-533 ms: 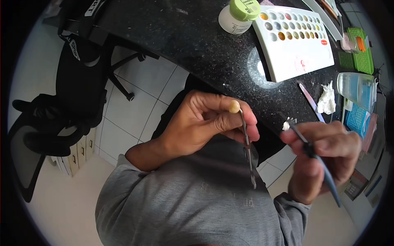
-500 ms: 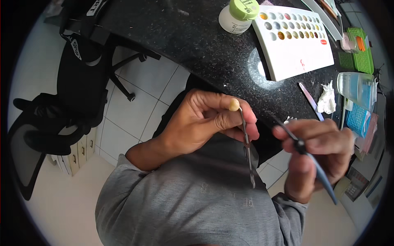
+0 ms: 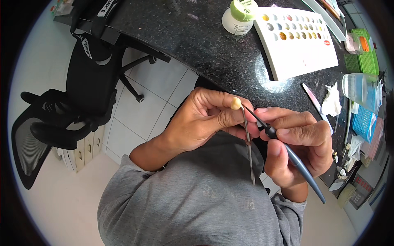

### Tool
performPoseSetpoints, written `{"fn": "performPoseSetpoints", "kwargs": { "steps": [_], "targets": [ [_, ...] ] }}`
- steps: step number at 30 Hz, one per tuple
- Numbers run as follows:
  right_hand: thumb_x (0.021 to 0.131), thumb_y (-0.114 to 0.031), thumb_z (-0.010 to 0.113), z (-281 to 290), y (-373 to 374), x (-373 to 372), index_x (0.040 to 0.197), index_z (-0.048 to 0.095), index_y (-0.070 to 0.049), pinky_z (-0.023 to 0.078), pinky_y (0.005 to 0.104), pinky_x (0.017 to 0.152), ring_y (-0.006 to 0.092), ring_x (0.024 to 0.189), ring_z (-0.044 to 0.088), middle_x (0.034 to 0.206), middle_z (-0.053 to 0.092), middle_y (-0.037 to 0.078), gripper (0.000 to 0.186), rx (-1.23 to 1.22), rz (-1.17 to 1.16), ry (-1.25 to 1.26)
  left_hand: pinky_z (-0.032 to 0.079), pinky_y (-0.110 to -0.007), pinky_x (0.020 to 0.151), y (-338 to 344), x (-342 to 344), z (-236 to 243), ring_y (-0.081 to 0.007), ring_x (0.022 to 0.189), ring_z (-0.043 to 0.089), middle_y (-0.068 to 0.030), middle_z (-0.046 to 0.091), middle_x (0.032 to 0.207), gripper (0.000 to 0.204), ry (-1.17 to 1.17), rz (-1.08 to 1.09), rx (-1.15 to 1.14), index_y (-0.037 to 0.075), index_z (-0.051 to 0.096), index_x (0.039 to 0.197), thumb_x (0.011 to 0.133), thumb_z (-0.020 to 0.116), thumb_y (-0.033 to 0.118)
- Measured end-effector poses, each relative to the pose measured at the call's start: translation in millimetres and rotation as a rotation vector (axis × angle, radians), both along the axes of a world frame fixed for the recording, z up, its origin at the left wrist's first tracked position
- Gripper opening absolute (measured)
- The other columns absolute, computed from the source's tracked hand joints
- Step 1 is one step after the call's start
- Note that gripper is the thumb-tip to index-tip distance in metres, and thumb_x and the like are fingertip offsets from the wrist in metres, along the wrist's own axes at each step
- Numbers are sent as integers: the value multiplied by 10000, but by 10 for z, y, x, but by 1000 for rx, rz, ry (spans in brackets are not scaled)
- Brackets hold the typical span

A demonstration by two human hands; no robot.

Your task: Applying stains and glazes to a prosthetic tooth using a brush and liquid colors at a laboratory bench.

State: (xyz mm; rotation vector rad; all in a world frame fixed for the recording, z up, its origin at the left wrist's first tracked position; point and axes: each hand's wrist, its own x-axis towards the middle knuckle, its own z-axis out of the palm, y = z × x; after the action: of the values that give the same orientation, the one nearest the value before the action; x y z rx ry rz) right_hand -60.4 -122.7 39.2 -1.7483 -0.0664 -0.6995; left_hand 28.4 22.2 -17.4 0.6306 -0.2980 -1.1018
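Between thumb and fingers, my left hand (image 3: 197,123) pinches slim metal tweezers (image 3: 250,156), whose long end hangs down in front of the grey shirt. At their upper tip sits a small yellowish tooth crown (image 3: 236,103), just above my left thumb. My right hand (image 3: 305,133) grips a fine brush (image 3: 301,166) with a dark blue-grey handle and a black collar, held like a pen. The brush's thin dark tip points at the crown's lower right side, very near it; whether they touch I cannot tell.
On the black speckled bench (image 3: 197,49) stand a white palette (image 3: 303,61) with rows of coloured wells and a white jar (image 3: 238,22) with a green lid. At right are a pink-white file (image 3: 312,96), crumpled tissue (image 3: 332,100), a clear cup (image 3: 359,90) and baskets. A black chair (image 3: 88,78) stands left.
My right hand has moved left with the brush, bringing its tip beside the crown. My left hand keeps its pinch on the tweezers. The whole view has shifted slightly.
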Motion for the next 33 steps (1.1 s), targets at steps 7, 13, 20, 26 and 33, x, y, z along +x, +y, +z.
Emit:
{"fn": "performPoseSetpoints", "kwargs": {
  "steps": [7, 13, 20, 26, 33],
  "targets": [
    [814, 4, 569, 60, -73, -19, 838, 422, 37, 552, 413, 768, 332, 819, 650, 730, 555, 185, 152, -113, 135, 120, 574, -303, 736, -18, 26, 40, -207, 855, 659, -124, 656, 909, 162, -22, -3, 26, -27, 638, 975, 901, 552, 89],
    [819, -10, 571, 64, -79, -30, 839, 422, 36, 554, 410, 761, 333, 811, 651, 713, 547, 177, 157, -119, 137, 128, 571, -287, 732, -20, 14, 33, -197, 851, 659, -115, 658, 904, 164, -34, 8, 17, -21, 646, 952, 906, 545, 100],
    [822, -25, 584, 81, -73, -18, 850, 429, 29, 555, 407, 755, 317, 798, 652, 694, 531, 151, 166, -111, 125, 153, 571, -283, 729, -11, 17, 46, -192, 847, 661, -116, 664, 896, 165, -54, -6, 32, -14, 646, 963, 905, 549, 106],
    [820, -24, 582, 34, -99, -53, 852, 427, 30, 555, 408, 756, 320, 814, 650, 709, 538, 160, 167, -98, 131, 102, 574, -284, 726, -23, 10, 43, -197, 851, 663, -129, 662, 906, 167, -45, -7, 21, -19, 644, 973, 906, 545, 98],
    [820, -38, 590, 70, -84, -38, 853, 430, 23, 553, 415, 762, 311, 798, 648, 705, 538, 155, 175, -134, 119, 146, 579, -292, 727, -21, 1, 56, -208, 859, 662, -138, 660, 913, 163, -8, 9, 19, -28, 635, 992, 907, 537, 72]
  ]
}}
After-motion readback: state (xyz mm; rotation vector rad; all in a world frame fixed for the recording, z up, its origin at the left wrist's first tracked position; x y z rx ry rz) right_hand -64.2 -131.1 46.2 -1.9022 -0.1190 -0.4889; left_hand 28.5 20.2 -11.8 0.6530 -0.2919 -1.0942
